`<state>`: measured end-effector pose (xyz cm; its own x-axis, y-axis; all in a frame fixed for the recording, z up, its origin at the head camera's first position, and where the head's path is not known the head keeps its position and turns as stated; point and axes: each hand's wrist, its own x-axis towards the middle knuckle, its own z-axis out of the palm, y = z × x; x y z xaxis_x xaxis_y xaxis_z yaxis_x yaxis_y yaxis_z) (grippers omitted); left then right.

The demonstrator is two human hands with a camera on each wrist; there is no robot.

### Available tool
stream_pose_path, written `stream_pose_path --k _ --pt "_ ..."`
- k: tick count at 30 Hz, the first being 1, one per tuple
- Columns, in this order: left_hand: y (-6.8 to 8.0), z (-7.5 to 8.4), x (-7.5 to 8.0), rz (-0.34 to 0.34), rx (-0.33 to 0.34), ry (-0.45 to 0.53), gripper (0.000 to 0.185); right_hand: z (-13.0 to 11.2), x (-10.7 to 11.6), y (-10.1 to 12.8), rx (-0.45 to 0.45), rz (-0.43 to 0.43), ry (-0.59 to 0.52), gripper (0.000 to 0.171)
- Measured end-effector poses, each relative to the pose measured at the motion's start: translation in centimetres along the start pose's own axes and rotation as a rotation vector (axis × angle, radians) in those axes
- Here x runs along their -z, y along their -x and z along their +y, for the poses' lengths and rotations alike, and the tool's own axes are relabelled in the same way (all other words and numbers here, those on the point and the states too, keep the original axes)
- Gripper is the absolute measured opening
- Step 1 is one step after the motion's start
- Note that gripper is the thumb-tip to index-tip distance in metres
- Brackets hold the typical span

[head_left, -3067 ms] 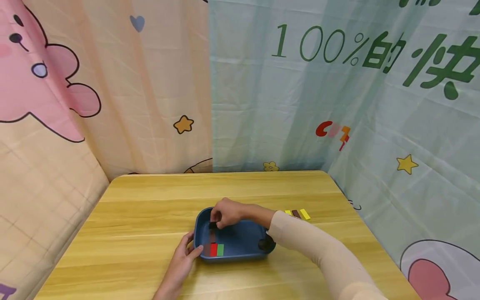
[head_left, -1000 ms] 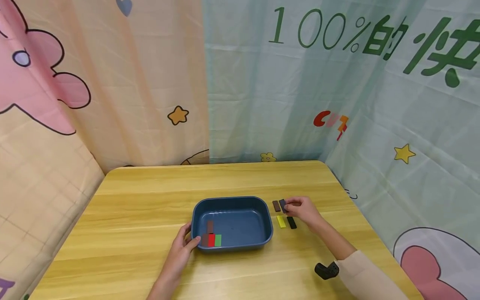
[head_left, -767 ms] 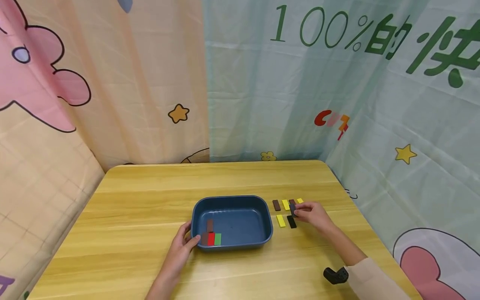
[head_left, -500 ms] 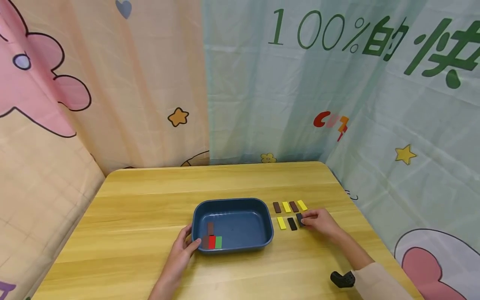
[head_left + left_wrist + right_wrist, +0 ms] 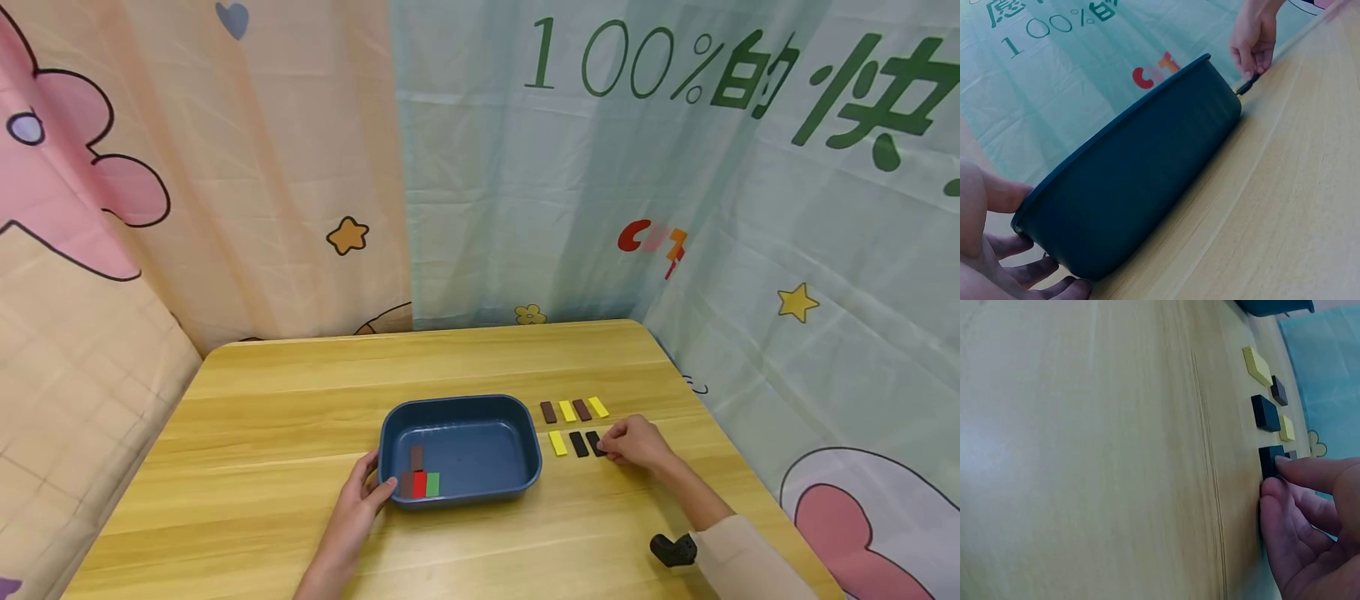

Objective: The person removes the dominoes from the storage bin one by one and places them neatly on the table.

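My left hand (image 5: 352, 504) grips the left end of a blue plastic tub (image 5: 480, 492), thumb at the rim and fingers against the outer wall in the left wrist view. Flat on the tub's floor lie two brown blocks, a red block (image 5: 420, 484) and a green block (image 5: 432, 484). Out to the right, my right hand (image 5: 636, 442) pinches a small black block (image 5: 1269, 461) between thumb and fingertips, low at the table. It stands at the right end of the front row, beside another black block (image 5: 578, 444) and a yellow block (image 5: 557, 443).
Behind that row is a second one of brown and yellow blocks, with one brown block (image 5: 548, 412) nearest the tub. A black device (image 5: 672, 550) shows by the right sleeve. Printed curtains (image 5: 487, 250) stand behind the wooden table (image 5: 300, 375).
My right hand has left the tub with a black block, passed over the back row, and come down at the front row's right end. My left hand has stayed on the tub.
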<state>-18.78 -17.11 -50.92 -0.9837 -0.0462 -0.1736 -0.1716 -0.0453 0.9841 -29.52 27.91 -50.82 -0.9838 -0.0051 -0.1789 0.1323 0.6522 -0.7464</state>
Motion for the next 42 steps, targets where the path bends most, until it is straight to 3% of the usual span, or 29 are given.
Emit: stream_pose_path --k 13,22,32,42 --pt "-0.2 -0.2 0.1 -0.015 -0.011 -0.016 0.059 -0.3 -0.4 0.4 -0.022 0.072 0.038 0.013" --pt "-0.1 0.0 0.1 -0.007 0.011 -0.01 0.059 -1.9 0.5 0.5 0.028 0.066 0.095 0.018" --pt "-0.2 -0.2 0.1 -0.01 0.016 -0.017 0.059 -4.6 -1.2 -0.3 0.082 0.048 0.072 0.02" --pt "-0.3 -0.2 0.2 -0.012 0.007 -0.017 0.059 -8.4 -2.7 -0.3 0.198 0.006 0.052 0.019"
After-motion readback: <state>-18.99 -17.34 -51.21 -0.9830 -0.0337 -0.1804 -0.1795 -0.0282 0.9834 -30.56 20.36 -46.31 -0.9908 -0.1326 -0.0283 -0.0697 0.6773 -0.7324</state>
